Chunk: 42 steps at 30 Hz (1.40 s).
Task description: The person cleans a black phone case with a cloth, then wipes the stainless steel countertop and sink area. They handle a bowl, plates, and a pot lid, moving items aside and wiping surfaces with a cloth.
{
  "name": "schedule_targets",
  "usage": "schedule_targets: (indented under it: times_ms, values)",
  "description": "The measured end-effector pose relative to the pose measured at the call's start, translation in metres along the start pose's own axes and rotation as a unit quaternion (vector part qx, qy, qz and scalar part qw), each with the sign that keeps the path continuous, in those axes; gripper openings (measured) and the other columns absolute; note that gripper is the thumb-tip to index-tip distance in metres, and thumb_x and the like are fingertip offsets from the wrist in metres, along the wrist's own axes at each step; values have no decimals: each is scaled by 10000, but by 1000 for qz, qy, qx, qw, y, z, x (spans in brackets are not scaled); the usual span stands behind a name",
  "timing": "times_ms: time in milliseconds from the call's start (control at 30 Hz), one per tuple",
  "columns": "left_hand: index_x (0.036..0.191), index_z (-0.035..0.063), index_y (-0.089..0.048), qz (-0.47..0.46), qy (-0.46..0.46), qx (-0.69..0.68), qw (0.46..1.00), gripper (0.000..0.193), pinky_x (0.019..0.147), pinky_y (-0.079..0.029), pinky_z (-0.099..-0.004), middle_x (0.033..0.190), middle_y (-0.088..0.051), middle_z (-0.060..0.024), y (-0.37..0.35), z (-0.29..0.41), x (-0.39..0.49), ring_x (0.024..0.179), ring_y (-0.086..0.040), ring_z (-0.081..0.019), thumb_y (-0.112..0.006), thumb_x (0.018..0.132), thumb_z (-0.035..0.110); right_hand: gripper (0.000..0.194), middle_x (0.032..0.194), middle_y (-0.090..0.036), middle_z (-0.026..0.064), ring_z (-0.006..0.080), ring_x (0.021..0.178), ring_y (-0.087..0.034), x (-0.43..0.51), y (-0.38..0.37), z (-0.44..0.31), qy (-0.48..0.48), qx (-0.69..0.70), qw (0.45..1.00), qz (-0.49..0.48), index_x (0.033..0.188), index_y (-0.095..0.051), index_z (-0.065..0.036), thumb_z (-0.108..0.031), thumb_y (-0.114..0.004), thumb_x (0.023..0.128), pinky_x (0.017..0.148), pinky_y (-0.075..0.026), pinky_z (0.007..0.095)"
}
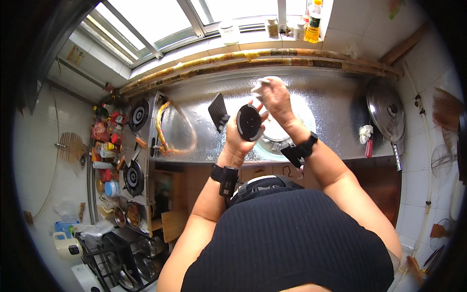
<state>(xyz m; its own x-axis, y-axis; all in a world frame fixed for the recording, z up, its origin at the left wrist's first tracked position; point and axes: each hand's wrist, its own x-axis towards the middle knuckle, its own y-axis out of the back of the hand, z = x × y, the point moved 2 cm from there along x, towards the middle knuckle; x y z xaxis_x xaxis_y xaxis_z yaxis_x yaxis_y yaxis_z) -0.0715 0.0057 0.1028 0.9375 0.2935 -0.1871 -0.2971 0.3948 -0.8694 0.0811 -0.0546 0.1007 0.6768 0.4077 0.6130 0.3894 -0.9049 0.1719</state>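
In the head view my left hand (235,135) grips a black device stand by its round base (249,123), whose underside faces up with grey pads along its rim. A ribbed black plate (217,109) sticks out to the left of that hand and looks like part of the same stand; the joint between them is mostly hidden. My right hand (276,98) pinches a crumpled white cloth or tissue (259,87) just above and right of the base. Beneath my right wrist sits a pale round basin (310,113) with something white in it, partly covered by my arm.
Metal countertop (335,109) runs under the window. A yellow hose (159,124) lies at left, near the gas burners (134,178) and seasoning jars. At right are a lidded pan (386,109) and a red-handled tool (369,148). Bottles, including an oil bottle (313,27), line the sill.
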Motion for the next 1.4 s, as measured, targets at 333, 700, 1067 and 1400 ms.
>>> schedule_targets:
  times_ms: [333,700,1067,1400]
  values:
    - [1328,116,-605,-83,-272,666,690,321,992,-454,-317,1264,-631,-93,47,19,9,1158,-598,-191,-491,1045,216,345,785,-620,84,126,557,-561,-53,12,-41,-314,108,909,-251,1073,-609,-38,-326,-666,893,424,-407,277]
    - [1198,81,-594,139,27,-73,987,250,868,-559,-388,1153,-680,-83,64,1,13,1040,-659,-221,-530,1024,249,274,851,-625,80,129,656,-574,-43,17,-33,-376,172,885,-212,1125,-569,-1,-228,-538,973,563,-457,260]
    - [1142,87,-598,159,-6,-37,987,199,643,-581,-274,1007,-691,-38,71,-2,14,840,-680,-160,-555,1007,227,195,757,-623,34,116,601,-577,-17,3,-13,-375,327,841,-214,949,-631,-37,-212,-544,953,496,-442,243]
    - [1165,0,-575,305,-180,58,933,224,725,-600,-338,1052,-667,-116,62,-12,21,869,-687,-219,-536,983,124,164,703,-646,204,378,652,-658,-48,-5,-33,-64,-219,950,-215,778,-661,-27,-159,-587,841,631,-548,464]
